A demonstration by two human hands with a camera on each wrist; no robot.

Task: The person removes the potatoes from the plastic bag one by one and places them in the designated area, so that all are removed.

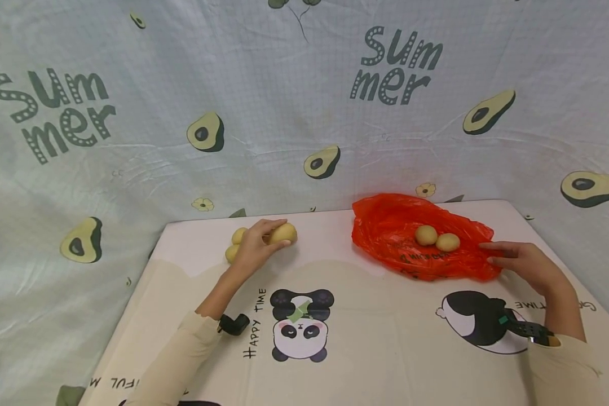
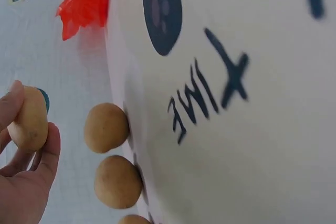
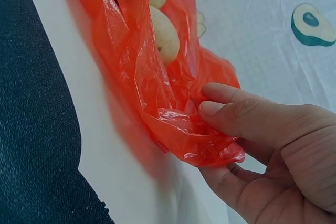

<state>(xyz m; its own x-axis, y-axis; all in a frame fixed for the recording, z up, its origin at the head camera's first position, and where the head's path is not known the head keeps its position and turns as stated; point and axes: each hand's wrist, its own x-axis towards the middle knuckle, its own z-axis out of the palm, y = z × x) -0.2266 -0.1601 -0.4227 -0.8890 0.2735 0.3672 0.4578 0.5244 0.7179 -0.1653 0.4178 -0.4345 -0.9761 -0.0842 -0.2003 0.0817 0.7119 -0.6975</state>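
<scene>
My left hand (image 1: 254,245) grips a yellowish potato (image 1: 284,233) between thumb and fingers, above the back left of the table; the left wrist view shows this potato (image 2: 30,120) held upright. Beside that hand, more potatoes (image 2: 106,128) sit in a row on the tabletop, partly hidden by the hand in the head view. A red plastic bag (image 1: 380,225) lies spread with its mouth open at the back right, and two potatoes (image 1: 448,242) rest in it. At the bag's right end, my right hand (image 1: 530,264) pinches the crumpled rim between thumb and fingers.
The table (image 1: 365,316) wears a light cloth printed with a panda (image 1: 300,338) and lettering. Behind it and along both sides hangs a pale curtain (image 1: 264,84) with avocado prints. A dark wrist strap (image 1: 530,330) sits on the right forearm.
</scene>
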